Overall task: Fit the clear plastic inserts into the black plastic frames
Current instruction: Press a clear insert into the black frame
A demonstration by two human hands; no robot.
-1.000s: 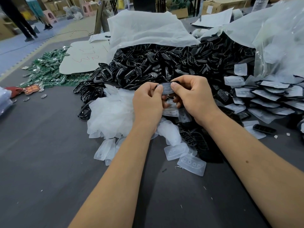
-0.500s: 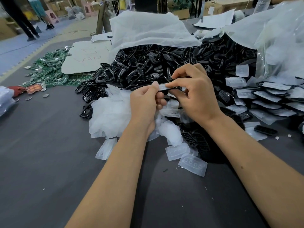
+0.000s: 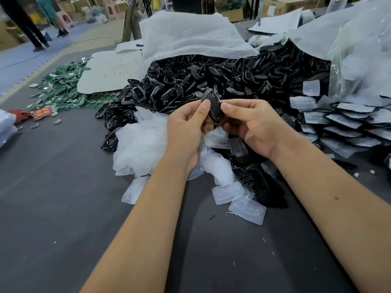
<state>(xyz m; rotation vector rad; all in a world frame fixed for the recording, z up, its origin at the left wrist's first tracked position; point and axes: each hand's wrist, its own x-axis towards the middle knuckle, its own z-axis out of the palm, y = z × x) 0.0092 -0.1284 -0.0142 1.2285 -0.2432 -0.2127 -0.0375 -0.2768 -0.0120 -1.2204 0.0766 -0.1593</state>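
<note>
Head view: just above the middle of the frame, the left hand [image 3: 187,125] and the right hand [image 3: 251,125] meet around one black frame [image 3: 212,106]. It stands on edge between them, pinched by the left thumb and fingers on its left side and by the right thumb and fingers on its right side. Whether a clear piece already sits inside it cannot be told, since the fingers cover much of it.

Directly behind the hands, across the upper middle, a big heap of black frames [image 3: 222,79] spills from under a white plastic sheet [image 3: 190,37]. Below and left of the hands lies a mound of clear inserts [image 3: 141,149]. More lie loose at lower centre, one with a row of round holes [image 3: 247,210] nearest the bottom. Both forearms cross over this mound and hide part of it.

At the right edge, a fanned stack of finished pieces [image 3: 347,125] lies beside a clear plastic bag [image 3: 359,56].

At upper left, green circuit boards [image 3: 63,85] are scattered next to a pale cardboard sheet [image 3: 110,72]. Everything rests on a dark grey table [image 3: 53,208]. In the far upper left corner a person's legs [image 3: 23,24] stand on the floor.
</note>
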